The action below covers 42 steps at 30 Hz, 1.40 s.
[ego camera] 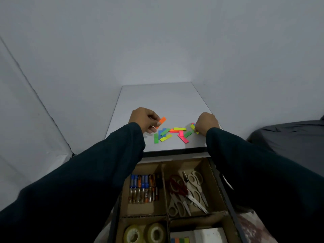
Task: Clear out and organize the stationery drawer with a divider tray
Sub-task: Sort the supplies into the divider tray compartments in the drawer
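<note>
The frame was dim and cool, with a grey-blue cast over the walls (157,41). The brightest patch lay on the white tabletop (157,100) just beyond the fingers (154,122), suggesting light from above (its source was out of frame). Shadows were soft and faint under the neon sticky flags (172,133) between the two sets of fingertips. The dark sleeves (87,172) lost nearly all detail. Wide-angle distortion bent the wall seams and stretched the forearms toward the lower corners. The divider tray (164,190) nearest the camera looked soft and slightly smeared, with mild compression noise.
</note>
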### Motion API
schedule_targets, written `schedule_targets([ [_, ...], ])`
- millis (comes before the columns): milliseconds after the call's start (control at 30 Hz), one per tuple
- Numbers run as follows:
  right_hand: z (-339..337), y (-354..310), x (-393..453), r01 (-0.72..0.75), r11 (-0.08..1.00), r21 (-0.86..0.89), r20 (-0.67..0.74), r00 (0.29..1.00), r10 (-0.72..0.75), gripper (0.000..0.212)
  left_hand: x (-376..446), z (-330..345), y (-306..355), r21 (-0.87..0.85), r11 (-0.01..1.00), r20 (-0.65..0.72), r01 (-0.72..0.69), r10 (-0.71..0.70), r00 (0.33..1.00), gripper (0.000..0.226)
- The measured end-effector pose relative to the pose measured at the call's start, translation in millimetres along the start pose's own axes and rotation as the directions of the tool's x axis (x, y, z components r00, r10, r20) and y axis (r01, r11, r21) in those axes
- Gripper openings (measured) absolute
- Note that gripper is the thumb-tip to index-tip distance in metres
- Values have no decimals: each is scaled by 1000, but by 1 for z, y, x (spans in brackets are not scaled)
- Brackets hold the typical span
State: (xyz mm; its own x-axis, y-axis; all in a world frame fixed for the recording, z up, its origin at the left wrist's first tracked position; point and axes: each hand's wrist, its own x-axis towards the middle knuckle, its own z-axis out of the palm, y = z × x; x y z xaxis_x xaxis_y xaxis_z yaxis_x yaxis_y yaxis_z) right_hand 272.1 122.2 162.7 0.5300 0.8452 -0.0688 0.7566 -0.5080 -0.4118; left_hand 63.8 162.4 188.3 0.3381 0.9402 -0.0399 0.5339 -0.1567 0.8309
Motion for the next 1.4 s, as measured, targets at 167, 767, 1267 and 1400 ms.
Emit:
schedule_targets([
  [167,1,-1,4,-5,1000,-17,1,1000,5,34,-9,-13,-9,-32,998,-1,61,-61,998,8],
  [767,8,-5,-9,233,926,-296,-103,956,-274,24,-27,-20,-24,52,991,48,122,-124,991,17],
  [1267,-26,8,-20,197,977,81,-81,978,-190,14,-30,-19,-20,482,876,-16,-4,13,1000,15],
  [1400,-26,7,-20,210,977,44,0,978,-210,15,-29,-19,-24,524,852,-24,12,1,1000,13],
])
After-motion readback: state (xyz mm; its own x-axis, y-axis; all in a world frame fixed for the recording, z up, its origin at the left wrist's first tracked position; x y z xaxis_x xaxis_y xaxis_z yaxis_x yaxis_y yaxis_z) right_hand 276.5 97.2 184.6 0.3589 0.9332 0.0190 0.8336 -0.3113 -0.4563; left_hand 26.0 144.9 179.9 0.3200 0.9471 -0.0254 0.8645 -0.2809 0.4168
